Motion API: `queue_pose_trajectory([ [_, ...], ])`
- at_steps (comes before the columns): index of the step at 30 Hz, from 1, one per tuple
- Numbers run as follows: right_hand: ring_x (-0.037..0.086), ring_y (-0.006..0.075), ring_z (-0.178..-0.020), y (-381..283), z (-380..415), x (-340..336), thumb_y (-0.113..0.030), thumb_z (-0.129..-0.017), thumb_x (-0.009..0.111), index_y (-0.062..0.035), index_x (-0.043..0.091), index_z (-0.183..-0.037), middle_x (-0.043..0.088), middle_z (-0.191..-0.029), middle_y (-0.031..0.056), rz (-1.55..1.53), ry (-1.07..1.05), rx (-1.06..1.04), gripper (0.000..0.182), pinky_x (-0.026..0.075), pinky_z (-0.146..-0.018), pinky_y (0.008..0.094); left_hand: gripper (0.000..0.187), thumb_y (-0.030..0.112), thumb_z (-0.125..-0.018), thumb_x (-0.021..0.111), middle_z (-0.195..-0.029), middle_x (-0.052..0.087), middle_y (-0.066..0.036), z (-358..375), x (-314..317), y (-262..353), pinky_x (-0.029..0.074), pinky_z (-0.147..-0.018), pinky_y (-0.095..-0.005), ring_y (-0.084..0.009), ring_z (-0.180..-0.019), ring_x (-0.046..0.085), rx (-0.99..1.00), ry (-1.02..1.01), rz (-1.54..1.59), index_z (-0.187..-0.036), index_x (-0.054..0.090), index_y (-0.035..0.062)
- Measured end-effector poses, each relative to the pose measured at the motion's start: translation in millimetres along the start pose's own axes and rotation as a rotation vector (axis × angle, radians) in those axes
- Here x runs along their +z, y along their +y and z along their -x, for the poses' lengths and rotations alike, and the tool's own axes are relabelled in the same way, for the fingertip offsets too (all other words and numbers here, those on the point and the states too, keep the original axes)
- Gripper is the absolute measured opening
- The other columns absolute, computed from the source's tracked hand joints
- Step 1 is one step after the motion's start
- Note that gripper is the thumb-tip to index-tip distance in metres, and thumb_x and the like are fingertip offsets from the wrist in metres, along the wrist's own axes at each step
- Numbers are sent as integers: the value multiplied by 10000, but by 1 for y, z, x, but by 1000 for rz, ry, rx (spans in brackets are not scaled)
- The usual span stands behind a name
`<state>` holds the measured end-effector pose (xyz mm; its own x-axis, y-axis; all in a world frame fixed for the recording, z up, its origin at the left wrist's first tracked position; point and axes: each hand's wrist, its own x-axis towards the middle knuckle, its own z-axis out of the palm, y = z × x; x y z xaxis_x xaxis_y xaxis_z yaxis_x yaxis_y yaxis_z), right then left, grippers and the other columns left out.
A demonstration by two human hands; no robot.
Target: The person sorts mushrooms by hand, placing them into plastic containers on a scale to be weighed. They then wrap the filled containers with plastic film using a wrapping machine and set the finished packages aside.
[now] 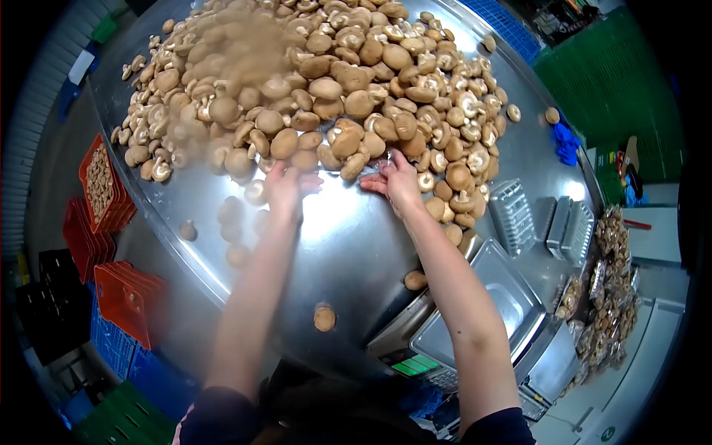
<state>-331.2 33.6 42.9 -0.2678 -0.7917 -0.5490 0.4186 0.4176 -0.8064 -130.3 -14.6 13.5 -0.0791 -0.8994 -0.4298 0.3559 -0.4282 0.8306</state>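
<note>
Both my hands reach to the near edge of a large heap of brown-capped mushrooms (326, 87) on a metal table (356, 245). Clear plastic (383, 161) glints by the right thumb; it looks like the side of a tray, mostly hidden by a cluster of mushrooms (347, 141) between the hands. My left hand (289, 190) is at the left end of this cluster, thumb up and fingers pointing inward. At the right end, my right hand (393, 182) grips the clear plastic, its fingers also turned inward. Whether the left fingers touch the plastic is hard to see.
A weighing scale (478, 297) stands by my right forearm. Clear plastic trays (512, 217) lie beyond it, with packed mushrooms (612, 297) at far right. Loose mushrooms (324, 318) dot the table. Red crates (127, 300) stand left on the floor. Blurry smears cover the upper left.
</note>
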Motion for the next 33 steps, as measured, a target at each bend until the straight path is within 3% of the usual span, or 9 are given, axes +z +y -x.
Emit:
queue_pose_trajectory([
  [3,683,326,-800,9,27,-17,93,-909,317,1,205,-1442,505,-1170,220,-37,-93,32,552,619,-702,347,445,-10,-903,380,-842,622,-255,37,-4,8,568,-498,-338,-286,-593,652,-40,1,17,-1333,321,-110],
  [5,684,306,-810,4,60,-21,99,-911,324,-6,193,-1452,494,-1248,275,-33,-112,34,566,604,-763,334,397,-26,-901,387,-835,635,-238,70,0,20,548,-475,-308,-251,-583,649,-32,10,-31,-1290,380,-102],
  [10,692,289,-794,1,138,-41,85,-920,351,8,254,-1426,560,-1143,227,44,-82,55,521,607,-727,329,313,-19,-898,423,-820,656,-212,145,5,43,508,-409,-260,-204,-531,634,-83,-86,-155,-1192,485,-106],
  [17,688,275,-770,12,265,-115,72,-897,399,56,333,-1383,562,-1094,180,30,142,-21,490,601,-666,312,301,-11,-873,502,-755,664,-165,231,27,16,477,-375,-231,-168,-490,622,-246,-315,-283,-1167,513,-74],
  [24,681,276,-763,49,356,-207,68,-897,422,79,275,-1428,511,-998,133,-67,414,0,551,598,-678,303,326,-13,-877,510,-677,624,-107,285,84,-44,406,-306,-237,-145,-438,586,-362,-677,-535,-1193,485,-89],
  [29,676,221,-764,80,364,-249,14,-936,483,103,344,-1384,567,-1124,191,-174,425,-93,477,594,-671,285,354,43,-888,541,-675,620,-95,305,106,-65,412,-316,-245,-139,-429,579,-267,-701,-782,-1217,483,-75],
  [31,668,194,-791,89,367,-253,-17,-951,503,95,354,-1383,564,-1123,167,-43,509,-120,471,585,-705,273,415,67,-895,560,-686,628,-104,311,103,-58,417,-328,-258,-144,-427,575,-227,-681,-850,-1267,457,-84],
  [33,667,194,-833,100,380,-253,-40,-953,523,79,353,-1389,527,-1194,181,56,494,-179,483,578,-729,271,456,111,-895,597,-702,644,-115,313,97,-50,426,-376,-249,-139,-456,583,-60,-579,-931,-1293,463,-66],
])
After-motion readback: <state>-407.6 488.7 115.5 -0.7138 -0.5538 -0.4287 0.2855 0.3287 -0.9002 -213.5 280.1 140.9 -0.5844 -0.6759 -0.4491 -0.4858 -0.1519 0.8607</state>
